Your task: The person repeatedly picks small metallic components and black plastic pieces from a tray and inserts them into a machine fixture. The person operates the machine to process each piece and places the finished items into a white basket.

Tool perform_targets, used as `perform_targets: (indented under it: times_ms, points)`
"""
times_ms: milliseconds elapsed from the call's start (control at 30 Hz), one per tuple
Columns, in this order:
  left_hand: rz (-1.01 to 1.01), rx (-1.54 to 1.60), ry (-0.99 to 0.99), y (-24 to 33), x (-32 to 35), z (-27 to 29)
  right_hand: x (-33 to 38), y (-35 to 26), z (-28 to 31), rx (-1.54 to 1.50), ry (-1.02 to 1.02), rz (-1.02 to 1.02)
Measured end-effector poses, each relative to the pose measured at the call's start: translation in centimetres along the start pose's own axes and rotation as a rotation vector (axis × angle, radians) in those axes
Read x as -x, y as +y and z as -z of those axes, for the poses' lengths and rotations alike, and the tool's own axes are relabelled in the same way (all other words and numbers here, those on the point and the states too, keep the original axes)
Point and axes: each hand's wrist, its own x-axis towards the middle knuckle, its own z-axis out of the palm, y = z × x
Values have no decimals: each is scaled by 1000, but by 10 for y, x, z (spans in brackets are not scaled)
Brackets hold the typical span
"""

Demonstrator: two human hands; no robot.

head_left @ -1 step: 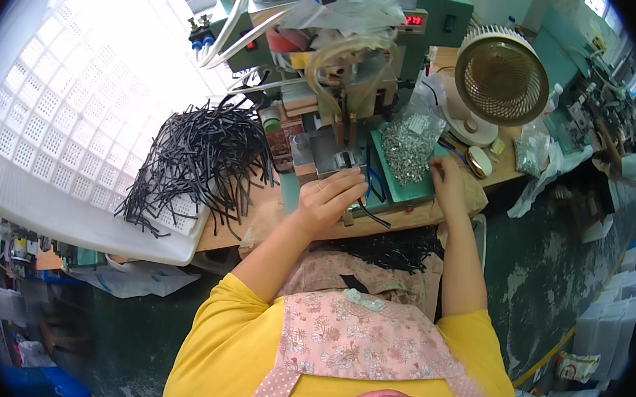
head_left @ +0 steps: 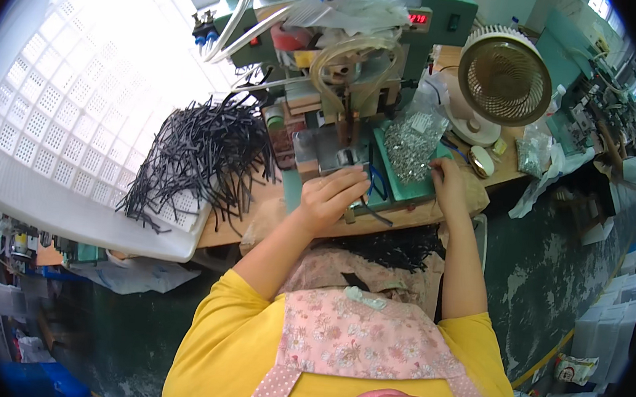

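My left hand (head_left: 332,195) rests at the front of the bench machine, just below its copper-coloured upright tip (head_left: 348,129). Its fingers lie close together over a black strip (head_left: 379,219), whose free end sticks out to the right of the hand; the gripped part is hidden. Beside the right edge of a green tray (head_left: 409,190), my right hand (head_left: 449,184) has its fingers bent together, and whatever is between the fingertips is too small to make out. A heap of small shiny metal pieces (head_left: 408,152) lies in the tray, partly in a clear bag. Blue-handled pliers (head_left: 378,183) lie between tray and machine.
A big pile of black strips (head_left: 211,150) fills part of a white plastic basket (head_left: 93,223) on the left. More black strips (head_left: 393,249) lie on my lap. A round fan (head_left: 504,80) stands behind the tray, near a small oval object (head_left: 481,161). Another person (head_left: 634,171) sits far right.
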Motion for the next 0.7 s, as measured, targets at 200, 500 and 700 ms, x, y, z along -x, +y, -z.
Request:
perform_targets:
  times_ms: [200,500,700]
  points:
    - [17,-7,-10,3,5,2,7,11,-21,214,-45,66]
    - [361,-597,-156,-57,93,49,-6,0,-28,122,125,129]
    - [336,-828,-258,-96,91,46,-15,-16,-60,-143,239,61]
